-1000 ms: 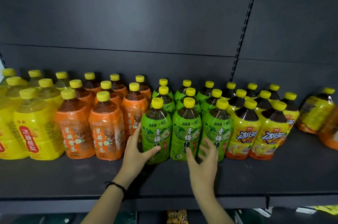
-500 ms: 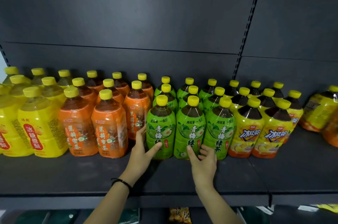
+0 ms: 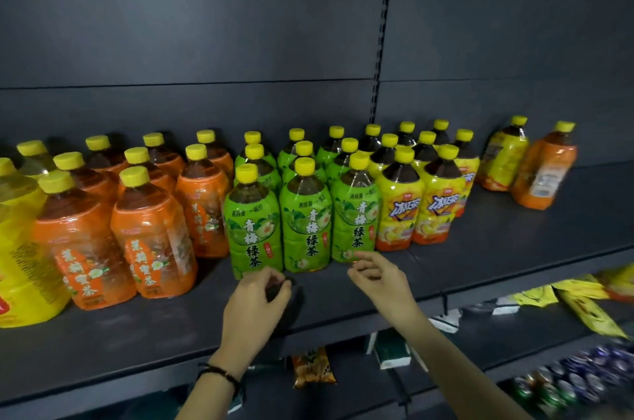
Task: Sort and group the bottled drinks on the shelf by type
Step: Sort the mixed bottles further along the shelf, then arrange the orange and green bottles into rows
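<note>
Rows of yellow-capped bottles stand on the dark shelf: yellow-labelled bottles at far left, then orange-labelled bottles, green-labelled bottles in the middle, and yellow iced-tea bottles right of them. Two stray bottles stand apart at the right: a yellow one and an orange one. My left hand hovers in front of the green row with fingers curled, holding nothing. My right hand is just before the rightmost green bottle, fingers loosely bent and empty.
A lower shelf at the bottom right holds snack packets, small boxes and cans. A bag of snacks hangs below the shelf edge. The dark back panel rises behind the bottles.
Both hands have let go of the front green bottles and drawn back toward the shelf edge. The view has swung right, showing the lower shelf.
</note>
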